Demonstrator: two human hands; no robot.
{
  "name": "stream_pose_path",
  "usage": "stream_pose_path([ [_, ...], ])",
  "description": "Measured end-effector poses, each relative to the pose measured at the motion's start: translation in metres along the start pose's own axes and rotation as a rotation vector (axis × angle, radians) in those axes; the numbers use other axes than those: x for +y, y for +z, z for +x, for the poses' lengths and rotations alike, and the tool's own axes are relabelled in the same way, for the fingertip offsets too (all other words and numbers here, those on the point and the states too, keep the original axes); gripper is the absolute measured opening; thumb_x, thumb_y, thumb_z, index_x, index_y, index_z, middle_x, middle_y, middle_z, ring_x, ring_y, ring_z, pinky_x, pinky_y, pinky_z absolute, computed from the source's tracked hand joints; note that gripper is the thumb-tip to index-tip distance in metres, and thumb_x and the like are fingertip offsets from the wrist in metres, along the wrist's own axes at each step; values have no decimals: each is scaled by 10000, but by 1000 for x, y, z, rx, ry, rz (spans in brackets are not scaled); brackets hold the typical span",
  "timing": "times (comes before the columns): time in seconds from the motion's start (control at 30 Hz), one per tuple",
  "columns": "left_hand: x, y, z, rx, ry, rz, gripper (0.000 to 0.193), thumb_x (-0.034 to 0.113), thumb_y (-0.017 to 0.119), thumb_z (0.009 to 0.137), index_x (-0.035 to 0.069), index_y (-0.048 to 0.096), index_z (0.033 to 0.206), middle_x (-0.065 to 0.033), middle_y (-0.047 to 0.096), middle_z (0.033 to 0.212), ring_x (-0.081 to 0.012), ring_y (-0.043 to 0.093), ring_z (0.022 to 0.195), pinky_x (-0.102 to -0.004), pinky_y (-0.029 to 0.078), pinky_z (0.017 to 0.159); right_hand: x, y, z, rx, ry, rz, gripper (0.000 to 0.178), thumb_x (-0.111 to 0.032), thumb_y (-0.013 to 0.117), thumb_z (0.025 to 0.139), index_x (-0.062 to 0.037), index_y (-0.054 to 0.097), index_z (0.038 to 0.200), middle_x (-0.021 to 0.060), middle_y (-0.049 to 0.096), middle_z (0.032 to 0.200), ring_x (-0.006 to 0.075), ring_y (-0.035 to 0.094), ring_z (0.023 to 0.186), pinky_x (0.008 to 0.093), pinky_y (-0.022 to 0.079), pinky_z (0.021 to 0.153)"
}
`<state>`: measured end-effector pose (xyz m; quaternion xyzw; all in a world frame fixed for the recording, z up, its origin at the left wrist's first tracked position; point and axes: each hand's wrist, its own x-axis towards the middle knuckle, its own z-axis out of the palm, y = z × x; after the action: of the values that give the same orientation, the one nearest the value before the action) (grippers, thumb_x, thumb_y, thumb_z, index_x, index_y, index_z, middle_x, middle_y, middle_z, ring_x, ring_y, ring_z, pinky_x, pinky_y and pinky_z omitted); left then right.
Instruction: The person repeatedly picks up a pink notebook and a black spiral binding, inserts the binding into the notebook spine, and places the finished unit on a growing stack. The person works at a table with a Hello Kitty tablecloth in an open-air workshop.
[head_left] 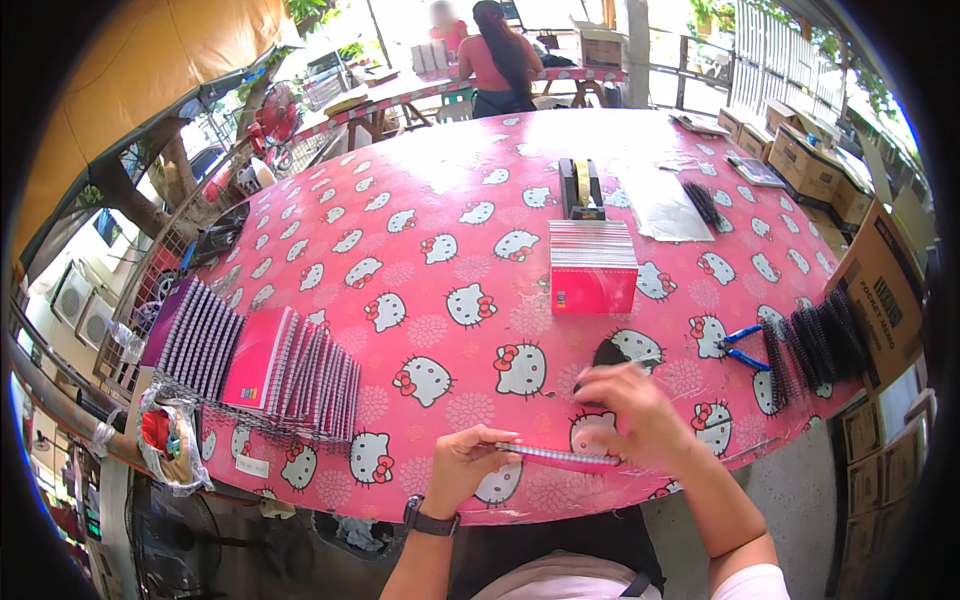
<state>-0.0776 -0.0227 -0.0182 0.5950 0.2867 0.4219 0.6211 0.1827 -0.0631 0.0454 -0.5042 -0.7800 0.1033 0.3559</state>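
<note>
Near the table's front edge, my left hand (pixel 472 462) is closed on the left end of a small spiral notebook (pixel 560 457), held edge-on so that its coil side shows as a thin strip. My right hand (pixel 640 418) hovers over the notebook's right end, its thumb and fingers apart and a little blurred. Dark patches show beside its fingertips; I cannot make out what they are. Just beyond lies a round black object (pixel 608 354). Farther off stands a stack of pink notebooks (pixel 594 290), in front of a black tape dispenser (pixel 581 190).
At the left stand rows of purple notebooks (pixel 195 325) and pink spiral notebooks (pixel 290 370). Blue-handled pliers (pixel 742 347) and black binding coils (pixel 825 340) lie at the right, by cardboard boxes (pixel 880 290). People (pixel 500 60) are at a far table.
</note>
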Motion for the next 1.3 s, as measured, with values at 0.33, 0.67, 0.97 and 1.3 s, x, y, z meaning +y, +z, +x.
stream_pose_path([
  [0.33, 9, 36, 12, 126, 118, 74, 238, -52, 677, 831, -16, 655, 1065, -92, 687, 914, -89, 633, 745, -208, 517, 599, -35, 24, 0, 21, 9, 134, 287, -3, 660, 771, -28, 605, 1052, 129, 571, 889, 318, 555, 876, 403, 481, 753],
  [0.67, 16, 47, 10, 199, 110, -79, 144, -44, 687, 833, -16, 679, 975, -73, 681, 870, -85, 612, 737, -198, 502, 596, -37, 29, 2, 107, 20, 266, 266, -18, 673, 800, -39, 606, 1056, 113, 608, 892, 293, 581, 816, 392, 497, 696],
  [0.97, 21, 49, 7, 140, 138, -128, 145, -76, 642, 861, -36, 668, 998, -69, 674, 908, -77, 620, 823, -188, 528, 674, -40, 27, 3, 138, 11, 252, 249, -58, 694, 800, -42, 612, 1034, 101, 608, 841, 281, 587, 778, 380, 491, 678],
  [1.3, 26, 51, -2, 168, 237, 135, 101, -54, 659, 852, -23, 666, 948, -66, 661, 891, -93, 636, 798, -218, 525, 658, -50, 26, 5, 94, 65, 299, 231, -137, 737, 788, -23, 564, 891, 107, 553, 799, 300, 556, 758, 376, 456, 643],
])
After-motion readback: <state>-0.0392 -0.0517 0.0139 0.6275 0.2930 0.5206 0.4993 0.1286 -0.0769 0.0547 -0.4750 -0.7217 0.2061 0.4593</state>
